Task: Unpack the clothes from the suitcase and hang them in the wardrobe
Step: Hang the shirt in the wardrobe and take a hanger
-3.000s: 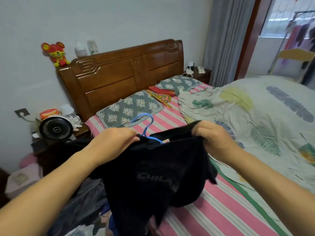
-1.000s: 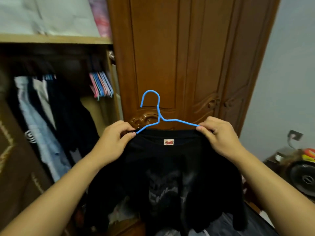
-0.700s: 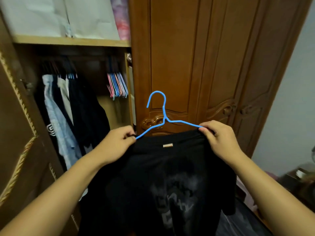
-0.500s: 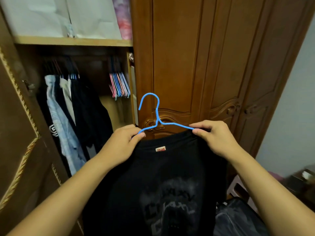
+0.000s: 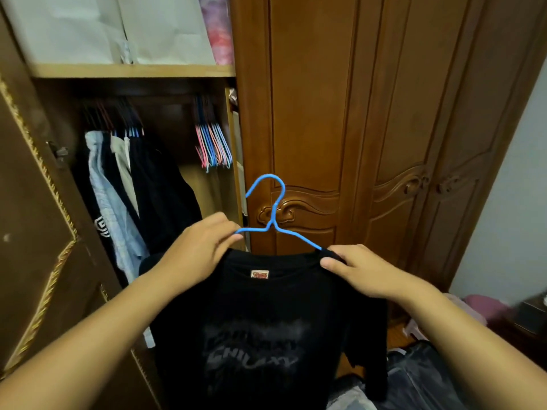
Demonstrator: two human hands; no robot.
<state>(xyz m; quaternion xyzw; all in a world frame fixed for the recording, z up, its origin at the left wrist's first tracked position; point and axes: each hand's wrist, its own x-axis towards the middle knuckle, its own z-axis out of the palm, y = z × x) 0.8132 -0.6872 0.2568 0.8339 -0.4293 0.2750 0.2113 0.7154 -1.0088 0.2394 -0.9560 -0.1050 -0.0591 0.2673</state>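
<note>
Gripping black T-shirt [image 5: 266,327] shoulders, left hand [image 5: 195,255] and right hand [image 5: 364,273]; blue hanger [image 5: 270,220] crosswise, hook up.

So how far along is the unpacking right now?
Several garments already hang in the open wardrobe. The black T-shirt is on its blue hanger, gripped at the shoulders by the left hand and right hand. It is not yet hooked on the rail.

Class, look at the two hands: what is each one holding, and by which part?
Both hold the black T-shirt on its blue hanger: the left hand at its left shoulder, the right hand at its right shoulder.
</note>
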